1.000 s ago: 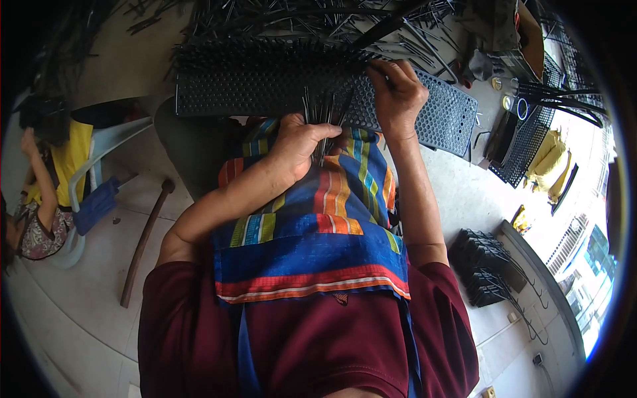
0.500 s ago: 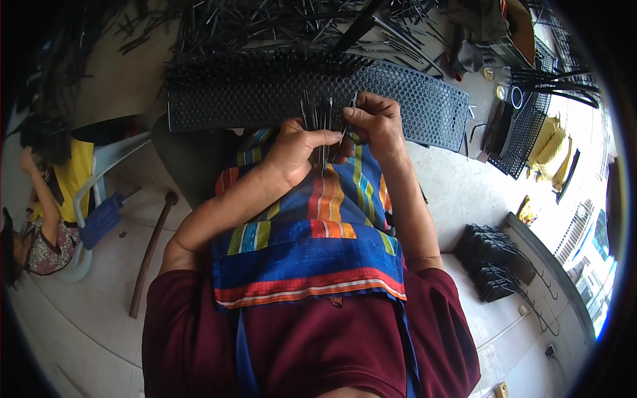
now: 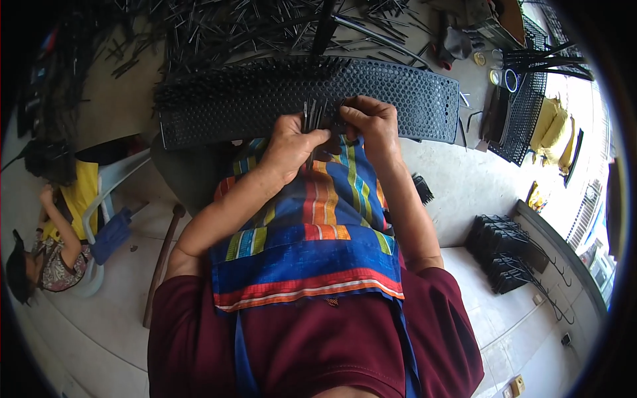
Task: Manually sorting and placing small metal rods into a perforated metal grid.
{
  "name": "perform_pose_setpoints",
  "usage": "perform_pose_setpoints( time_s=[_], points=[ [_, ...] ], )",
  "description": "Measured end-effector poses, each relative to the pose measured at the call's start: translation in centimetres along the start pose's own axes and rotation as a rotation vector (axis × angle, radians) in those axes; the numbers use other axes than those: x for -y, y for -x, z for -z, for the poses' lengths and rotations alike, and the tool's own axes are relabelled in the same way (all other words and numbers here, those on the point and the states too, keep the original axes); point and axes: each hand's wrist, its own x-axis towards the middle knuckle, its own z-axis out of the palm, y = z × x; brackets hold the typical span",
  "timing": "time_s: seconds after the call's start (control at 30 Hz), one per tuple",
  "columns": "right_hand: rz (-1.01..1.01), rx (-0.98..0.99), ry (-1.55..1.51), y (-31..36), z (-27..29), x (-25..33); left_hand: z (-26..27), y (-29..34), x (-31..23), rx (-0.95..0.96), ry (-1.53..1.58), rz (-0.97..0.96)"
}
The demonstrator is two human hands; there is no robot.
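My left hand [image 3: 290,147] is closed around a small bunch of thin dark strips [image 3: 314,118] that stick up past the thumb. Close to its right, the fingers of my right hand [image 3: 373,126] are pinched together over the near edge of a long dark panel [image 3: 411,99] full of small round holes. Whatever lies between those fingertips is too small or hidden to make out. Along the panel's far left side stand many short dark strips [image 3: 219,78], packed upright in rows. A striped blue apron [image 3: 312,259] lies beneath both hands.
Loose dark strips [image 3: 225,30] are heaped beyond the panel. A wooden-looking stick [image 3: 161,265] leans at left, near a seated person [image 3: 63,245]. Black bundled pieces [image 3: 501,245] stand on the floor at right. Clear rolls of tape [image 3: 502,78] lie at far right.
My right hand no longer shows the thin strip it pinched beside the bunch, and sits over the panel. The view has shifted slightly; my left hand keeps its bunch.
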Motion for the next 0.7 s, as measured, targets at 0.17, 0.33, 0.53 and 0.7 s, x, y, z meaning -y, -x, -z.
perform_pose_setpoints(
  time_s=[0.17,0.33,0.53,0.7],
  points=[
    [0.012,0.127,-0.008,-0.8,1.8,-0.9,-0.7,-0.2,-0.2,0.048,0.033,0.164],
    [0.384,-0.178,-0.097,-1.3,2.7,1.2,0.3,0.4,0.0,0.014,0.252,0.343],
    [0.761,-0.240,0.012,-4.9,3.5,1.7,1.3,2.5,2.1,0.140,0.060,0.367],
    [0.847,-0.216,0.137,-5.6,3.3,1.9,1.1,2.6,1.8,0.122,0.084,0.263]
  ],
)
